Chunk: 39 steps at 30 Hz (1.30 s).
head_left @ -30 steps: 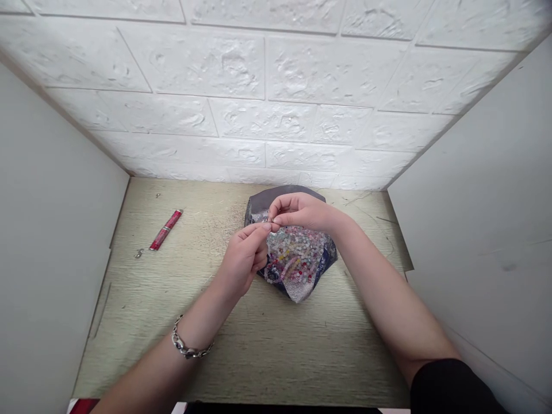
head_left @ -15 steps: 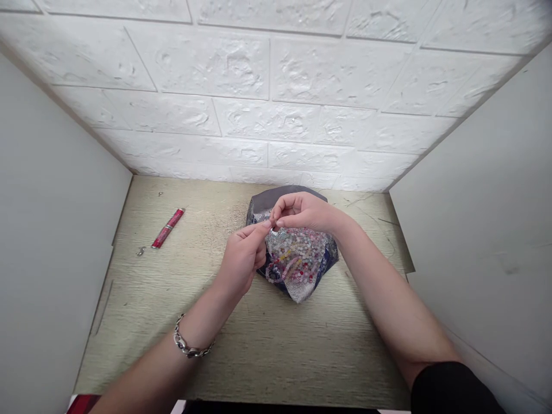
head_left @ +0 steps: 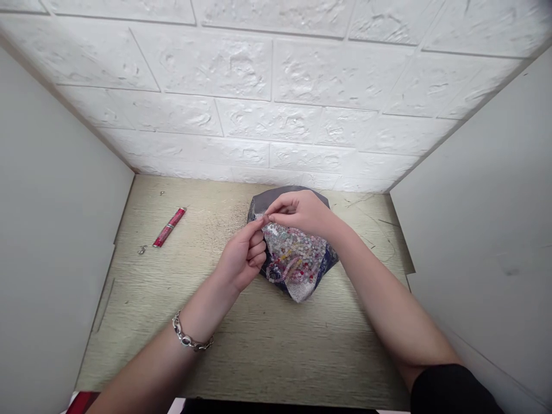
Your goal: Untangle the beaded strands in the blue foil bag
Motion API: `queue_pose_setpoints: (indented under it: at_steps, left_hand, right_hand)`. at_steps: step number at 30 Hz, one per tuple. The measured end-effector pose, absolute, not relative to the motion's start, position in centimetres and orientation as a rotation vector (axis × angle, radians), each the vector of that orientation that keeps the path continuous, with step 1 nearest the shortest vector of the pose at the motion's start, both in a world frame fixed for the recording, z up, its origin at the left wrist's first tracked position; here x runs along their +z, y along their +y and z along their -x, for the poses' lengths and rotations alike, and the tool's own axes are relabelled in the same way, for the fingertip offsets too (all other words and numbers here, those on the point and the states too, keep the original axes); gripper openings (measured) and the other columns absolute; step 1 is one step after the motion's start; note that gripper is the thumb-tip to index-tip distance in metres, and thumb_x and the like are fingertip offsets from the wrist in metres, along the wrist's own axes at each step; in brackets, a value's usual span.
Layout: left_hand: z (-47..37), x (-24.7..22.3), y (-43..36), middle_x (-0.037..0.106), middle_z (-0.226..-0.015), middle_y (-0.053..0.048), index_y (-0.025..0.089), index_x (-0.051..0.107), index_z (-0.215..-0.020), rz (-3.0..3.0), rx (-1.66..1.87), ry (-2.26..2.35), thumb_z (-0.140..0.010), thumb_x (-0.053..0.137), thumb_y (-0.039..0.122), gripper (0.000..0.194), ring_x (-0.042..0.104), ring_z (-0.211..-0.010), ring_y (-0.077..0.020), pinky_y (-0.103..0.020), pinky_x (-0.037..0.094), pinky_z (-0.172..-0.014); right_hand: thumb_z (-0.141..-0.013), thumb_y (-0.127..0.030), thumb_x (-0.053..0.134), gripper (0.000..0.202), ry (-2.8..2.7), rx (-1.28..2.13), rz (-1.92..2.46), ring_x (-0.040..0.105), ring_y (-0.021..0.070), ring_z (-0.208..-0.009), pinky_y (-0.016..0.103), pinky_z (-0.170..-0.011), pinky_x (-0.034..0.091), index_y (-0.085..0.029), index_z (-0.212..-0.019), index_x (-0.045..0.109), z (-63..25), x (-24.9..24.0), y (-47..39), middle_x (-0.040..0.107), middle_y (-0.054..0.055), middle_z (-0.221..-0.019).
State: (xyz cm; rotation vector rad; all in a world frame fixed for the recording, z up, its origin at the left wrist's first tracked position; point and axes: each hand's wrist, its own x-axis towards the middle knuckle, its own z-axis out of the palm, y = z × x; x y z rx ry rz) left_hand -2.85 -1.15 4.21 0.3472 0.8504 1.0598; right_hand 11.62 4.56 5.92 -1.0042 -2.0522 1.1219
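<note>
My left hand [head_left: 242, 253] is closed, its thumb and forefinger pinched at the fingertips. My right hand [head_left: 297, 211] meets it there, also in a pinch. Whatever lies between the fingertips is too small to make out. Both hands are over the upper left part of an open bag [head_left: 288, 196] with a grey and dark blue outside and a silvery lining. Many small beads [head_left: 293, 256] in pink, clear, red and yellow fill it, some in strands. A silver chain bracelet [head_left: 188, 339] circles my left wrist.
To the left on the wooden table [head_left: 276, 356] lie a slim red tube [head_left: 169, 227], a small silver metal piece [head_left: 142, 249] and a tiny one [head_left: 162, 193] farther back. Grey panels stand on both sides, a white brick-pattern wall [head_left: 241, 69] behind. Thin threads [head_left: 383, 241] lie at the right.
The joined fingertips have shifted slightly left. My left hand's fingers have curled in more, and its wrist has turned a little. The bag and the table items stay put.
</note>
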Motion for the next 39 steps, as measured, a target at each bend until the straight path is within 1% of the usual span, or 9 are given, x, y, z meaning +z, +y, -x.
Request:
queue_pose_setpoints:
  at_steps: [2, 4, 7, 10, 13, 25, 34, 39]
  left_hand:
    - [2.7, 4.3, -1.3, 0.017, -0.041, 0.013, 0.015, 0.053, -0.077, -0.424, 1.080, 0.876, -0.072, 0.059, 0.023, 0.011, 0.011, -0.031, -0.0006, -0.012, 0.011, -0.028]
    - [2.6, 4.4, -1.6, 0.017, -0.042, 0.012, 0.015, 0.053, -0.070, -0.528, 1.102, 0.921, -0.070, 0.061, 0.026, 0.014, 0.012, -0.032, -0.0004, -0.012, 0.011, -0.029]
    - [2.5, 4.4, -1.8, 0.019, -0.041, 0.011, 0.014, 0.054, -0.064, -0.712, 1.140, 1.016, -0.068, 0.064, 0.031, 0.020, 0.014, -0.033, -0.0004, -0.014, 0.010, -0.031]
    - [2.5, 4.4, -2.0, 0.021, -0.040, 0.010, 0.014, 0.059, -0.067, -0.842, 1.151, 1.087, -0.068, 0.063, 0.035, 0.022, 0.015, -0.035, -0.0013, -0.016, 0.011, -0.034]
    - [2.5, 4.4, -2.1, 0.020, -0.041, 0.009, 0.014, 0.060, -0.067, -0.908, 1.145, 1.098, -0.070, 0.061, 0.036, 0.022, 0.015, -0.037, -0.0023, -0.017, 0.011, -0.036]
    - [2.7, 4.3, -2.1, 0.020, -0.042, 0.008, 0.015, 0.054, -0.058, -0.973, 1.166, 1.111, -0.071, 0.060, 0.038, 0.027, 0.016, -0.038, -0.0031, -0.018, 0.012, -0.037]
    - [2.7, 4.3, -2.2, 0.019, -0.043, 0.008, 0.015, 0.054, -0.059, -0.992, 1.143, 1.123, -0.072, 0.058, 0.038, 0.026, 0.015, -0.039, -0.0033, -0.019, 0.011, -0.038]
    - [2.7, 4.3, -2.1, 0.020, -0.043, 0.007, 0.014, 0.058, -0.063, -1.020, 1.140, 1.154, -0.072, 0.058, 0.036, 0.023, 0.015, -0.040, -0.0035, -0.019, 0.012, -0.038]
  right_hand:
    - [-0.069, -0.025, 0.060, 0.013, -1.926, 1.367, 0.952, 0.060, 0.0116, -0.072, 0.025, -0.066, 0.045, -0.016, -0.077, 0.064, -11.8, 5.6, 4.9, 0.066, 0.002, -0.076]
    - [-0.066, -0.023, 0.064, 0.013, -1.807, 1.549, 0.887, 0.060, 0.0106, -0.072, 0.025, -0.069, 0.046, -0.015, -0.076, 0.063, -11.9, 5.2, 5.3, 0.065, 0.001, -0.075]
    - [-0.063, -0.021, 0.068, 0.014, -1.681, 1.694, 0.797, 0.059, 0.0082, -0.069, 0.024, -0.070, 0.047, -0.014, -0.074, 0.063, -12.0, 4.9, 5.6, 0.063, -0.001, -0.071]
    - [-0.061, -0.021, 0.072, 0.017, -1.603, 1.773, 0.737, 0.058, 0.0069, -0.068, 0.021, -0.069, 0.047, -0.014, -0.073, 0.063, -12.1, 4.8, 5.6, 0.063, -0.002, -0.070]
    - [-0.060, -0.021, 0.073, 0.017, -1.574, 1.810, 0.711, 0.059, 0.0069, -0.068, 0.021, -0.068, 0.048, -0.014, -0.073, 0.063, -12.2, 4.8, 5.5, 0.063, -0.002, -0.070]
    - [-0.061, -0.020, 0.073, 0.016, -1.604, 1.818, 0.705, 0.060, 0.0080, -0.069, 0.022, -0.069, 0.047, -0.014, -0.073, 0.064, -12.2, 4.8, 5.4, 0.064, -0.001, -0.069]
    - [-0.063, -0.019, 0.070, 0.014, -1.675, 1.784, 0.714, 0.060, 0.0083, -0.069, 0.023, -0.069, 0.047, -0.014, -0.073, 0.062, -12.3, 5.1, 5.3, 0.064, -0.001, -0.069]
    - [-0.065, -0.018, 0.068, 0.012, -1.693, 1.775, 0.695, 0.060, 0.0087, -0.069, 0.024, -0.069, 0.047, -0.014, -0.073, 0.061, -12.3, 5.2, 5.3, 0.064, -0.001, -0.068]
